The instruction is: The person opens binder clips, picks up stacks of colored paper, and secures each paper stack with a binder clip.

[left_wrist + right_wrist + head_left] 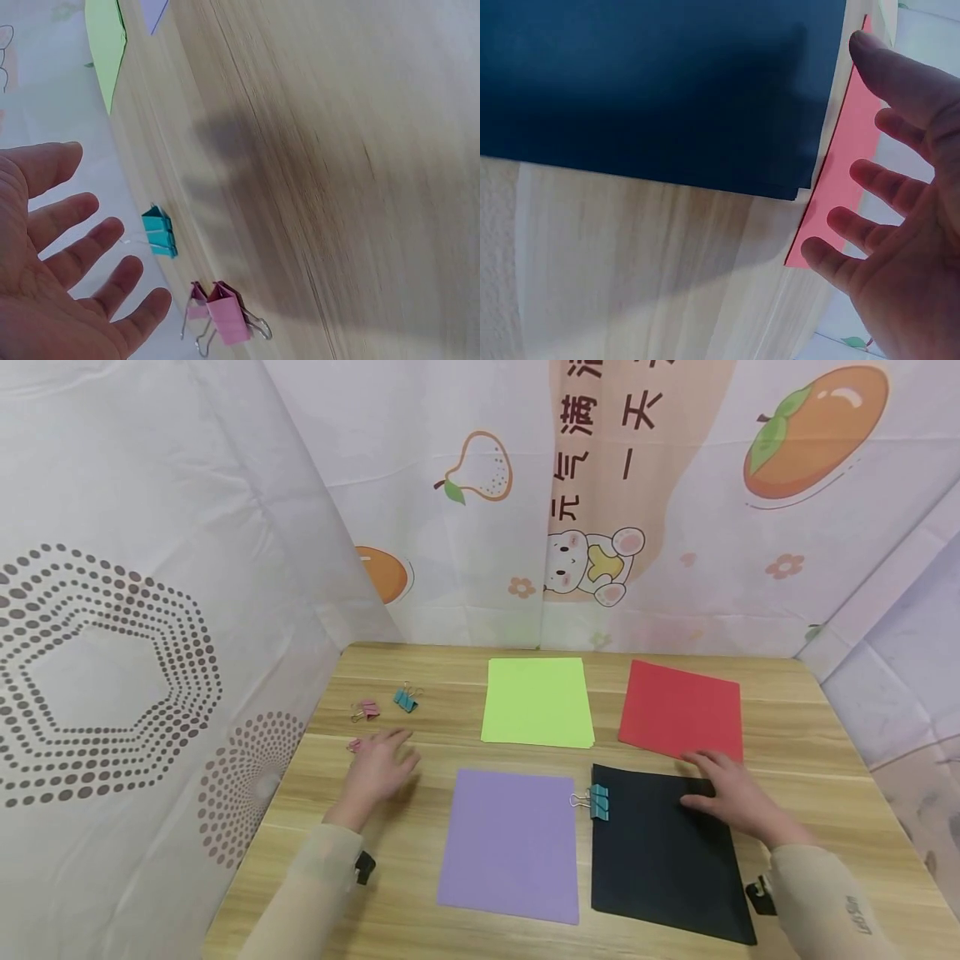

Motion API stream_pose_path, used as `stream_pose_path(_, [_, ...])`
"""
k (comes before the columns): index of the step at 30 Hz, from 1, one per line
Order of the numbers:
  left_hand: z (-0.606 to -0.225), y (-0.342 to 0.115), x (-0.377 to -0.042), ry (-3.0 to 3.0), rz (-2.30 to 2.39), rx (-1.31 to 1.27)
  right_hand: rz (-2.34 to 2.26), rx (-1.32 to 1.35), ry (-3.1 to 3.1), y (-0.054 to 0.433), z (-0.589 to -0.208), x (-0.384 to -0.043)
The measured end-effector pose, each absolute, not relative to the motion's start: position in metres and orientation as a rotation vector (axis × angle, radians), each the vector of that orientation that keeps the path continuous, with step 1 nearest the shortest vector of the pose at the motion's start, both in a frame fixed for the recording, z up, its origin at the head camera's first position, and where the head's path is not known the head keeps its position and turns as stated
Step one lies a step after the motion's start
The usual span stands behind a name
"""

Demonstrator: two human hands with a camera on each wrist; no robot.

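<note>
My left hand (380,770) hovers over the wooden table near the binder clips, its fingers spread and nothing held. Beyond it lie a teal binder clip (406,700) and a pink binder clip (367,709); another pink clip (354,745) is partly hidden by the hand. Above the upper right part of the black paper (660,860) is my right hand (731,795), fingers apart and holding nothing. A second teal binder clip (599,802) grips the left edge of the black paper. In the right wrist view, the black stack's sheet corners (799,191) sit slightly offset.
Purple paper (512,847) lies to the left of the black stack. Farther back are lime-green sheets (537,703) and red paper (684,708). A printed curtain (465,568) hangs behind the table (435,672), and a white cloth (247,568) hangs on the left.
</note>
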State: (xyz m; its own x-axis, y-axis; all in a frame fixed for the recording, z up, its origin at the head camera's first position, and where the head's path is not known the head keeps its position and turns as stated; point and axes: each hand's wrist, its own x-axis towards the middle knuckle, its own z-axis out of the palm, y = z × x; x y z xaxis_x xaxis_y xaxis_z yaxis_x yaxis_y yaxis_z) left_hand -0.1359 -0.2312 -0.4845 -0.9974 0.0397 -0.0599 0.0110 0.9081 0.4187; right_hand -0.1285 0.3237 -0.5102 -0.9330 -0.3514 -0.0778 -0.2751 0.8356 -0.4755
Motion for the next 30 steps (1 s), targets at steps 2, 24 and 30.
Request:
stream_pose_path(2, [-0.485,-0.233,-0.136,3.011,0.644,0.032,-0.705,-0.485,2.842,0.324,-0.511,-0.128])
stream_pose_path(24, [-0.488,-0.261,-0.137,3.044,0.55,-0.108,-0.539,-0.53,2.908,0.324,-0.529,-0.121])
stream_pose_path(30, [-0.491,-0.268,-0.137,3.085,0.546,-0.119,-0.544,-0.529,2.911,0.323,-0.527,-0.12])
